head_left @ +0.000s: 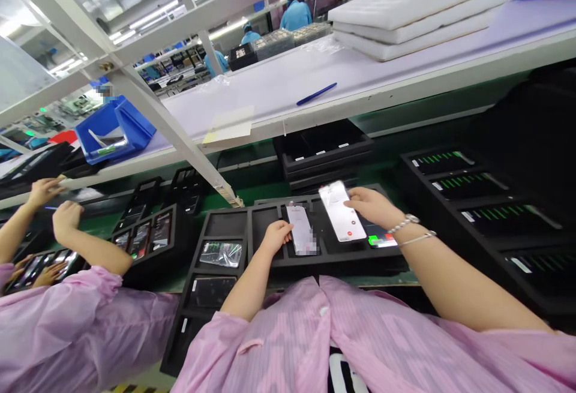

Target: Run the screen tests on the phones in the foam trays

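My right hand (372,208) holds a phone with a lit white screen (342,212) by its right edge, tilted up over a black compartment tray (265,261). My left hand (275,236) grips the left edge of a second phone or film-covered panel (301,229) that lies in a tray pocket beside the first. A third phone with a lit screen (382,239) lies in the tray under my right wrist, which wears two bracelets. Another wrapped panel (221,254) rests in a pocket to the left.
A co-worker in a pink smock (76,315) works at my left over other black trays (148,234). More black trays (495,207) with green-marked parts stand at the right. Above runs a white shelf (369,75) with foam sheets (418,12), a blue pen (316,93) and a blue bin (112,132).
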Action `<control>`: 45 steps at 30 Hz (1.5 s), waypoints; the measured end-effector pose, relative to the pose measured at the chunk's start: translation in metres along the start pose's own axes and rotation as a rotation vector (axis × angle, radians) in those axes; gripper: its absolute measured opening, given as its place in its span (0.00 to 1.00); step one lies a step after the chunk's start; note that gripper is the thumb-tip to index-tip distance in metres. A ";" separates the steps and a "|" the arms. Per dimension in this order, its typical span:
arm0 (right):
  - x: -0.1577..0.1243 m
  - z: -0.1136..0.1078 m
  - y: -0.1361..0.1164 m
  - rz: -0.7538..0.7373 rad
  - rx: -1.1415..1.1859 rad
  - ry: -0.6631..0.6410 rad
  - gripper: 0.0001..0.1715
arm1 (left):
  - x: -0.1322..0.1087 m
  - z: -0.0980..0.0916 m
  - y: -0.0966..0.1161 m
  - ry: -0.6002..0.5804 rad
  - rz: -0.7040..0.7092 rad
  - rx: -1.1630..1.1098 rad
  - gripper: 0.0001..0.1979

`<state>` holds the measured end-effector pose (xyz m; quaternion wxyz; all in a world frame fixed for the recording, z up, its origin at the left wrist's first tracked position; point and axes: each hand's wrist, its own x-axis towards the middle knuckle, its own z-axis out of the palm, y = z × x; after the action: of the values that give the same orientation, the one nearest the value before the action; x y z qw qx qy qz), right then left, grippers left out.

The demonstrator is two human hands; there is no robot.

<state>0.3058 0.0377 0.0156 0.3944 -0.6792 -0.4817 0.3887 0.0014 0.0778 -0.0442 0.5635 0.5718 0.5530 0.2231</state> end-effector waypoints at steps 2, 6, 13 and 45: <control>0.008 0.018 0.015 0.112 -0.085 -0.037 0.09 | 0.000 0.001 -0.002 0.007 0.005 -0.002 0.20; 0.010 0.037 0.035 0.189 -0.154 -0.118 0.11 | -0.001 0.003 -0.003 0.024 0.011 0.012 0.19; 0.004 0.041 0.043 0.126 -0.302 -0.151 0.07 | -0.001 0.011 0.005 0.025 0.032 0.180 0.18; -0.112 -0.031 0.105 -0.399 -0.609 0.216 0.24 | -0.063 0.051 -0.008 0.101 0.555 0.970 0.20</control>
<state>0.3438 -0.0987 -0.0514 0.2910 -0.6953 -0.6535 0.0695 0.0254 -0.0001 -0.0419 0.1288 0.8782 0.4472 0.1103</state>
